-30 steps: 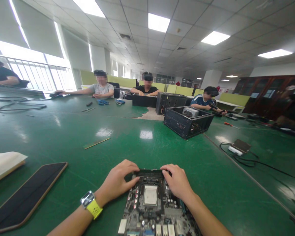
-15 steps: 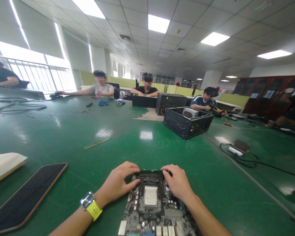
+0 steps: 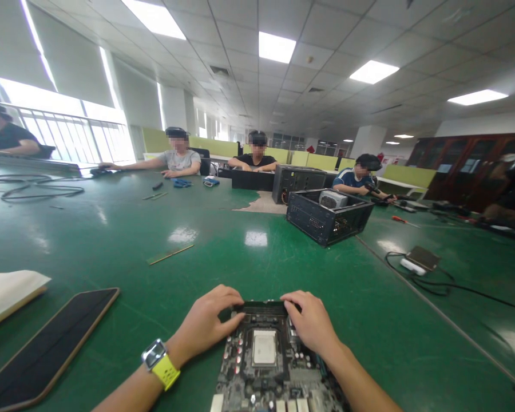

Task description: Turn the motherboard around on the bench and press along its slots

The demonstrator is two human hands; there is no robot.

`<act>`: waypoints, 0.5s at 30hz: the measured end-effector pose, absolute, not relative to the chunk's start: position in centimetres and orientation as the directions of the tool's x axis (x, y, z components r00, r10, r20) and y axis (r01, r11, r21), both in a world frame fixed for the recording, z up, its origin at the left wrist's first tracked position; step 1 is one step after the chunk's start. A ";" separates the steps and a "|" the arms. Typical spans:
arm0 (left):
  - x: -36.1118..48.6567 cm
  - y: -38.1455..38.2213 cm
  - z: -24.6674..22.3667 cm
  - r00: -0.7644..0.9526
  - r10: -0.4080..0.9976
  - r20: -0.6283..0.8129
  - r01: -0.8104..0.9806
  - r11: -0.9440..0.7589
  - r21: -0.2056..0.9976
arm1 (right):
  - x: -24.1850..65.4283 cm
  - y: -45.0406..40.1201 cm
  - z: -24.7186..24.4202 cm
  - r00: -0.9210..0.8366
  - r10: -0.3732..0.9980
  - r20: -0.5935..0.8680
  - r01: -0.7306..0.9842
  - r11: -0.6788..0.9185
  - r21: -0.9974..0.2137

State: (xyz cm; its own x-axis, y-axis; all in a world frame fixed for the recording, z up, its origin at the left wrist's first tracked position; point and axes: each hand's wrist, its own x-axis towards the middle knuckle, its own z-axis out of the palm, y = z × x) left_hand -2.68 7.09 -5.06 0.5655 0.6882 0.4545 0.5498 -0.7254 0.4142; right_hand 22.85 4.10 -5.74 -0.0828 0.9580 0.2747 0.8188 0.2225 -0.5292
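A motherboard lies at the bottom middle with a silver processor in its socket. Along its far edge stands a dark, narrow memory stick, in or right above the slots there; I cannot tell how deep it sits. My left hand, below a wrist with a yellow-strapped watch, has thumb and fingers closed at the stick's left end. At the opposite end my right hand pinches it between thumb and fingers. The fingertips partly cover both ends.
An open black computer case stands ahead, another case behind it. To the left lie a dark framed panel, a paper-covered block and a thin gold strip. A cabled adapter is at right. Several people sit around the table.
Both hands keep their grip at the stick's ends, nearly unmoved. The whole view has shifted down slightly. Across the table, the person in grey has lowered a hand to the tabletop.
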 end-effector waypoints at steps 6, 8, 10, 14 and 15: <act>-2.7 7.2 -5.1 0.556 0.683 0.474 0.548 -0.730 0.408 | 22.8 4.0 -5.6 -0.091 0.961 0.261 0.827 0.219 -0.518; -2.8 7.2 -5.1 0.552 0.686 0.474 0.553 -0.727 0.407 | 22.8 3.9 -5.5 -0.089 0.964 0.250 0.833 0.210 -0.512; -2.8 7.2 -5.2 0.552 0.687 0.473 0.556 -0.725 0.405 | 22.7 3.9 -5.4 -0.088 0.967 0.239 0.837 0.202 -0.508; -2.4 7.1 -5.3 0.562 0.688 0.459 0.565 -0.725 0.393 | 22.7 3.9 -5.4 -0.087 0.967 0.238 0.836 0.201 -0.511; -2.4 7.1 -5.2 0.568 0.686 0.455 0.572 -0.726 0.381 | 22.7 3.9 -5.5 -0.086 0.967 0.239 0.835 0.201 -0.512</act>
State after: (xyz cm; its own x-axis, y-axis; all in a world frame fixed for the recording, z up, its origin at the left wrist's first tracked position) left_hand -2.37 7.12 -5.24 0.5678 0.6862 0.4548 0.5724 -0.7261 0.3809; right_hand 22.71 3.89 -5.47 -0.0865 0.9672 0.2388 0.8350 0.2011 -0.5122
